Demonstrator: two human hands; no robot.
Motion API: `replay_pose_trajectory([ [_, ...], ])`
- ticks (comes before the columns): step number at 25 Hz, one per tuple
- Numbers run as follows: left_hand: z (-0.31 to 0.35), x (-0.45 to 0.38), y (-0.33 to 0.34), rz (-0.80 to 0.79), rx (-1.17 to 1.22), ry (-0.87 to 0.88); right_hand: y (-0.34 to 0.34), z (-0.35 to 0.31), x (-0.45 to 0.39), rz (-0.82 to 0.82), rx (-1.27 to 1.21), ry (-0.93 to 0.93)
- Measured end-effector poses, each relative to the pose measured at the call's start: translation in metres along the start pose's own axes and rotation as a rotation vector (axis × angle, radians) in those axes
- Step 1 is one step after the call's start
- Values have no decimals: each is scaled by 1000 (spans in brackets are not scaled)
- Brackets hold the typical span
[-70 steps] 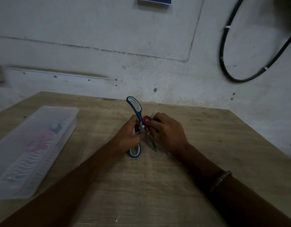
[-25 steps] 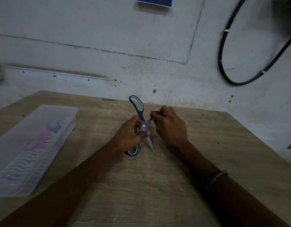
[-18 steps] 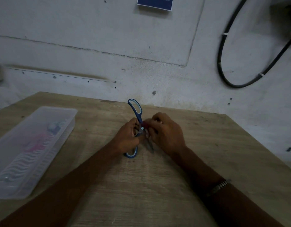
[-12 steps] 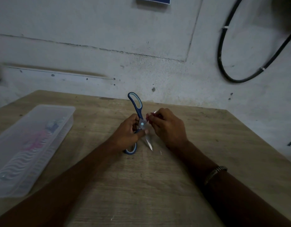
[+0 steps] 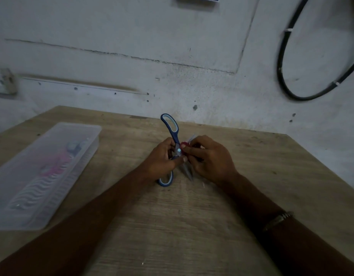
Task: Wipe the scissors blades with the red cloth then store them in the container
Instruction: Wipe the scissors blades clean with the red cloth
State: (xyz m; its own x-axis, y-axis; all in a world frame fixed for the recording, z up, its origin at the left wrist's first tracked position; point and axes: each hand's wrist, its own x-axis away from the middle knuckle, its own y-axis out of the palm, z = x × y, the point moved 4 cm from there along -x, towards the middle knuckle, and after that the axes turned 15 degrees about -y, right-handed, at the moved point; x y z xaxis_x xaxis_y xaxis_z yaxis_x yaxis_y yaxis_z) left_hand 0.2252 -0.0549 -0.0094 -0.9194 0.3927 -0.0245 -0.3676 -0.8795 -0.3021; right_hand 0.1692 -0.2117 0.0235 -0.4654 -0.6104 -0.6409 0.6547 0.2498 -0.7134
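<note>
Since half a second ago, the right hand has slid back down the upper blade toward the pivot, so the red cloth now sits just beside the pivot screw where a moment earlier it was nearer the tip; the left hand and the scissors have barely shifted.

One wooden table carries everything, with one translucent container at its left, well apart from the hands. Something pink and something pale blue lie inside the container, too blurred through the plastic to name. One pair of blue-handled scissors stands spread wide at the table's middle, one handle loop pointing up and away, the other low by the left wrist, one blade running down toward the table and the other hidden mostly behind the right fingers. One small red cloth shows only as a scrap between those fingers.

Left fingers are curled tightly round the scissors near the pivot, steadying them. Right fingertips pinch the cloth closed over the upper blade.

Wiping seems to be the step in hand, and storing has not begun. Next, I judge, the cloth needs another stroke or a pass over the lower blade, fingers kept off the edge, then the blades closed before the carry leftward to the container.
</note>
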Motion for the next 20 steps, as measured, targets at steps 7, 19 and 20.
replay_pose_trajectory([
  [7,0,-5,2,5,-37,-20,2,36,5,-18,252,316],
  [19,-1,-5,4,4,2,25,8,13,4,-36,166,-9],
  [20,-2,-7,4,1,2,26,8,19,4,-35,200,50],
])
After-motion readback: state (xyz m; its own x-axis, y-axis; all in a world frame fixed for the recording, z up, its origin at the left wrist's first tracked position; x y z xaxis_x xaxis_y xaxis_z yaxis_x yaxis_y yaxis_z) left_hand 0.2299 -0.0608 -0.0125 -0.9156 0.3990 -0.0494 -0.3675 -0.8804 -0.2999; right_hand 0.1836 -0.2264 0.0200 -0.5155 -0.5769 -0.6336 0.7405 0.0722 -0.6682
